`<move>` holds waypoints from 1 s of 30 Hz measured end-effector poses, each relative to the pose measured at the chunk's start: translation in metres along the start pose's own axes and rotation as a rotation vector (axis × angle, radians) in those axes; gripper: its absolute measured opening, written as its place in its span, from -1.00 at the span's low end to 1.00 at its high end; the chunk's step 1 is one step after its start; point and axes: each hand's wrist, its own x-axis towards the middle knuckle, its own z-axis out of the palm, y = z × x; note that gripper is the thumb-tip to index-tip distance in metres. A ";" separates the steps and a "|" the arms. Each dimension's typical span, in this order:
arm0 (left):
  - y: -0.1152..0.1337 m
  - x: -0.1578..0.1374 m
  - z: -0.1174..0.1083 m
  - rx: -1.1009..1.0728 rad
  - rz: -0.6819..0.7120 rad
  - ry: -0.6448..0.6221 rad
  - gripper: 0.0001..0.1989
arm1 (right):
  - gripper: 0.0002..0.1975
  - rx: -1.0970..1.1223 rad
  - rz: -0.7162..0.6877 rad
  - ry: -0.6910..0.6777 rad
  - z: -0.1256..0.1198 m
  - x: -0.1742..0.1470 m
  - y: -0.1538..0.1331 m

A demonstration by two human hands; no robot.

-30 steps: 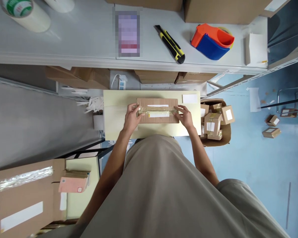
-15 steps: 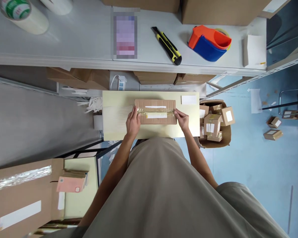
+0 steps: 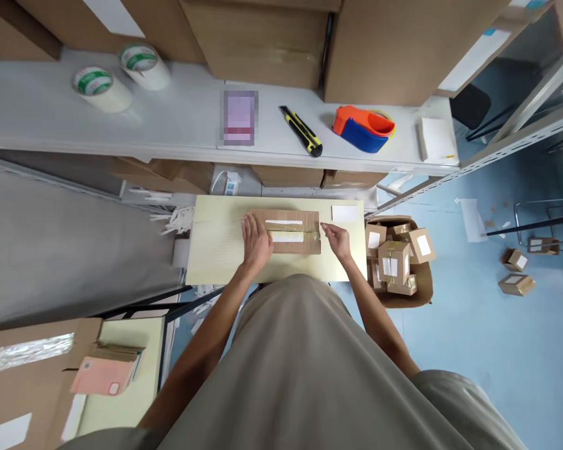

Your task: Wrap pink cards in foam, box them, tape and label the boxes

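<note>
A small cardboard box (image 3: pixel 286 247) lies flat on the pale yellow tabletop (image 3: pixel 216 262), with clear tape along its middle seam and white labels on both sides of it. My left hand (image 3: pixel 257 241) rests over the box's left end, fingers stretched out and holding nothing. Just off the right end is my right hand (image 3: pixel 336 240), its thumb and fingertips pinched together. Anything between those fingertips is too small to make out. A white paper slip (image 3: pixel 344 214) lies on the tabletop beyond the right hand.
The shelf above bears a yellow-black box cutter (image 3: pixel 302 131), an orange-blue tape dispenser (image 3: pixel 363 128) and tape rolls (image 3: pixel 104 90). Right of the table stands an open carton (image 3: pixel 420 284) of small boxes. Pink packets (image 3: pixel 96 375) lie at lower left.
The camera view has tilted up, showing more of the shelf. My left hand has moved further over the box top. My right hand has come away from the box's right edge.
</note>
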 end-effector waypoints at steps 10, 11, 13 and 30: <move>0.174 0.105 -0.042 -0.325 0.457 0.116 -0.48 | -0.31 -0.701 -0.679 0.220 -0.096 0.191 -0.164; 0.186 0.108 -0.045 -0.365 0.459 0.112 -0.51 | -0.32 -0.710 -0.677 0.202 -0.096 0.208 -0.166; 0.201 0.106 -0.048 -0.457 0.434 0.087 -0.58 | -0.34 -0.694 -0.673 0.173 -0.095 0.228 -0.164; 0.078 -0.045 -0.068 -0.784 0.080 -0.004 -0.62 | -0.23 -0.010 -0.161 -0.258 0.060 -0.059 -0.107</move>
